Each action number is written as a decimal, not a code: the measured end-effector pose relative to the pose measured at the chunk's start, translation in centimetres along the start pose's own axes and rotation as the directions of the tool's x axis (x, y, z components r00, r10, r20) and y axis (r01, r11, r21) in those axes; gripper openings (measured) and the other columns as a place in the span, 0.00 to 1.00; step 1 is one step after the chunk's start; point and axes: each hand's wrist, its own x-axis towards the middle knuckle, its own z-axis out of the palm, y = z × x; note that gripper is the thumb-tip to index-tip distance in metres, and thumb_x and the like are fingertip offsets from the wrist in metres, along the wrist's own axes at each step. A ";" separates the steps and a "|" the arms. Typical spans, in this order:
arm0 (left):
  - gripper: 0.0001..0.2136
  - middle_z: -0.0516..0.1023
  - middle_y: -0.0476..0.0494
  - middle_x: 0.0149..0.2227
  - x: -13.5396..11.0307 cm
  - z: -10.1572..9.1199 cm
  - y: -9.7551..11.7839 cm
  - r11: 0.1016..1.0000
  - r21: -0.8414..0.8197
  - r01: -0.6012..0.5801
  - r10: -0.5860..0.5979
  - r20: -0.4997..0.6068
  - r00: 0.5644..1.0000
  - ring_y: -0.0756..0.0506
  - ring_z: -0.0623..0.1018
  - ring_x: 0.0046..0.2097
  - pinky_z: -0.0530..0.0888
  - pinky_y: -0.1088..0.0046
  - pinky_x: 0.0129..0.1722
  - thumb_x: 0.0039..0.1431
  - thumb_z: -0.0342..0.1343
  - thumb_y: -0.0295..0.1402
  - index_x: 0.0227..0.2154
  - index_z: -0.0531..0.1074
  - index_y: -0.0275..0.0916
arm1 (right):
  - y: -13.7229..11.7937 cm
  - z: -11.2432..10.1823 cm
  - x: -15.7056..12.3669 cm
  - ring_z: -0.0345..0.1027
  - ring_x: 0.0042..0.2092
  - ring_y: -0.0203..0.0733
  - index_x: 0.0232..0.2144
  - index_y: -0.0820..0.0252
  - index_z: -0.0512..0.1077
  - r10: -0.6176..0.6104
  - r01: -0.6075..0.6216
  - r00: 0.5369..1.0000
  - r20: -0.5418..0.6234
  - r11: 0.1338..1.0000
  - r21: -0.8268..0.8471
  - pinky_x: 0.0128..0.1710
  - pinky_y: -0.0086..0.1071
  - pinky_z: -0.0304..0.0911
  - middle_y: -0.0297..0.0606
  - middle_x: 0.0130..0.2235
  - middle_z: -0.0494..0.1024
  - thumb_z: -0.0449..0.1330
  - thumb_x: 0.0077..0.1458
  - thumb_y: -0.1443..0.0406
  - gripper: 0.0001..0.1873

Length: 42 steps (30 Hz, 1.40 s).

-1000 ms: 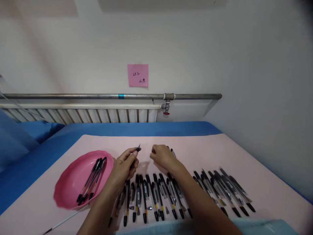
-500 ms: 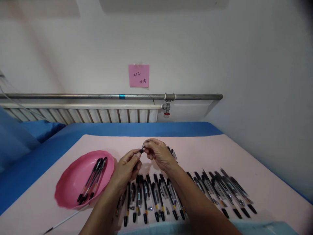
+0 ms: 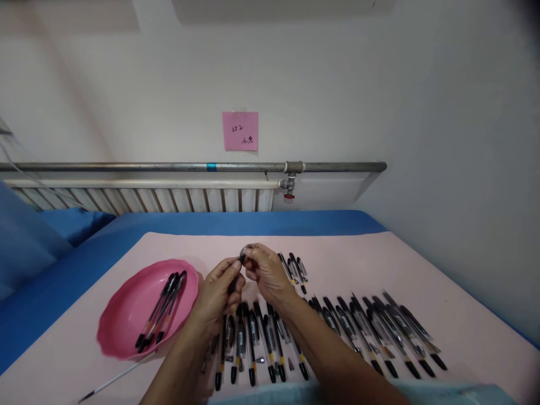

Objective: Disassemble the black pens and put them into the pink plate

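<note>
In the head view my left hand is closed around a pen, whose black end points up and away from me. My right hand pinches a small shiny piece at that end, probably the pen's metal tip. Most of the pen is hidden inside my left fingers. Below my hands lie rows of pen parts: black-ended barrels, clear caps and small silver cone tips. My right forearm covers part of these rows.
On the left stands a pink scalloped bowl with several pens in it. A thin white stick with a dark tip lies before it. More pen parts spread to the right, and a small group lies behind my right hand.
My right hand has shifted slightly left and down, still pinching the shiny piece at the pen's end. More of the small pen group behind it shows. The left hand keeps its hold.
</note>
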 end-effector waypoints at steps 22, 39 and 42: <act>0.13 0.61 0.58 0.16 0.1 -0.1 0.1 0.999 0.045 -0.003 0.003 0.009 1.000 0.60 0.51 0.12 0.42 0.84 0.11 0.49 0.55 0.43 0.32 0.63 0.42 | -0.7 -1.0 0.4 0.55 0.21 0.26 0.25 0.65 0.73 0.120 -0.113 0.982 0.145 0.992 -0.058 0.16 0.21 0.42 0.30 0.20 0.66 0.65 0.37 0.65 0.09; 0.13 0.61 0.58 0.17 0.0 -0.2 -0.1 0.995 0.103 -0.009 0.010 -0.018 1.000 0.60 0.52 0.12 0.44 0.84 0.11 0.49 0.54 0.44 0.33 0.64 0.41 | -0.7 -1.1 0.5 0.59 0.24 0.30 0.22 0.62 0.72 -0.001 0.032 0.993 0.121 0.965 -0.260 0.22 0.26 0.50 0.32 0.25 0.72 0.62 0.41 0.60 0.10; 0.13 0.61 0.58 0.17 0.1 -0.1 0.0 0.991 0.128 -0.022 0.027 -0.033 0.999 0.59 0.52 0.12 0.44 0.84 0.11 0.49 0.54 0.44 0.33 0.65 0.41 | -0.7 -1.0 0.4 0.59 0.24 0.30 0.22 0.62 0.73 -0.027 0.059 0.993 0.113 0.957 -0.286 0.23 0.26 0.51 0.33 0.24 0.72 0.63 0.39 0.62 0.08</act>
